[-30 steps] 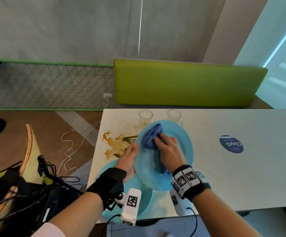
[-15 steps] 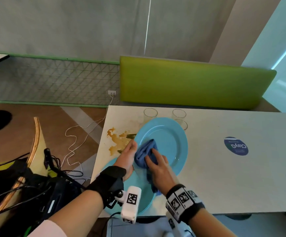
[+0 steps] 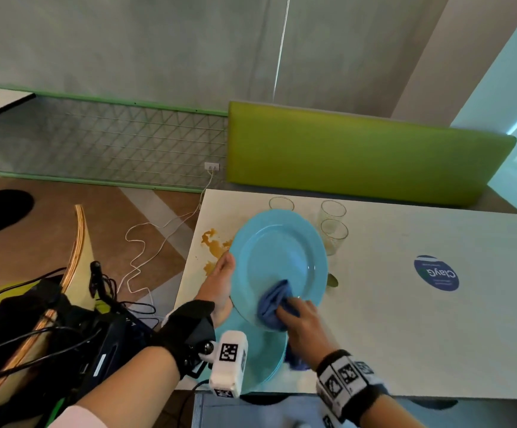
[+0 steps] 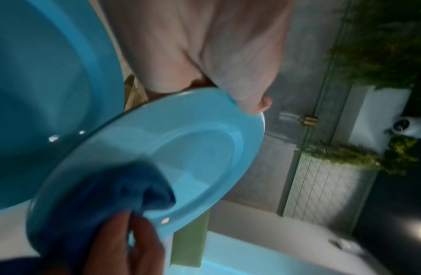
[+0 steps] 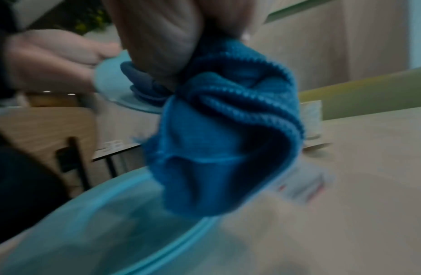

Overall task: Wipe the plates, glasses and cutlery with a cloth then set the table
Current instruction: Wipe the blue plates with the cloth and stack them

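Note:
My left hand grips the left rim of a light blue plate, tilted up above the table. In the left wrist view the thumb lies over the plate at its rim. My right hand holds a bunched blue cloth against the plate's lower face; the cloth hangs from the fingers in the right wrist view. More blue plates lie stacked under my hands. Three glasses stand behind the plate. A spoon tip peeks out at the plate's right edge.
The white table has a brown spill at its left end and a round blue sticker on the right. A green bench back runs behind it. A chair with black gear and cables stands left.
The cloth and my right hand have slid from the plate's upper part down to its lower edge. The left hand keeps its hold on the rim.

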